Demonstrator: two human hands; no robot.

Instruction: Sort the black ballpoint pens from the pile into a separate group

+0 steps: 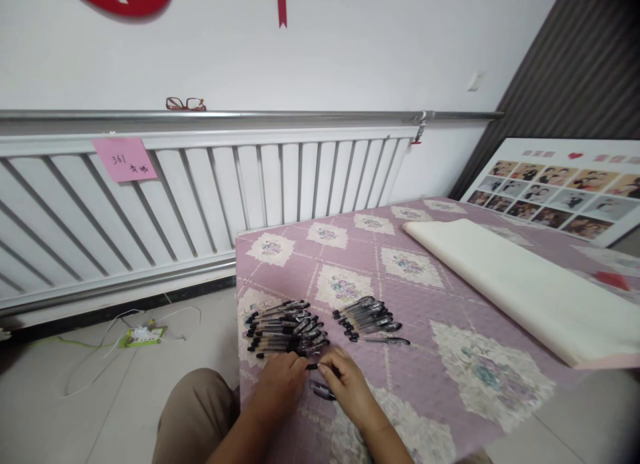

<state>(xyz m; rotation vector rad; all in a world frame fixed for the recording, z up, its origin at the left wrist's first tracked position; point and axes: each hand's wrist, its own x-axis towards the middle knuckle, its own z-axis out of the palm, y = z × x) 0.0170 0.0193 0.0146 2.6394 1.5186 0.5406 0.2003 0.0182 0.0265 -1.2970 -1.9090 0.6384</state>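
White radiator [290,184] behind; floral cloth [360,247] before me. Forearms converge from below. Left hand [284,379] curled, back up; right hand [344,383] pinched, thumb near forefinger. Both nearly closed on one pen [312,367], mostly hidden, just my side of the larger pile [285,327].

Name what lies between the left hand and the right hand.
In the head view, a dark pen-like piece bridges the gap from the left hand to the right hand; below it in the picture, a pen is partly visible.
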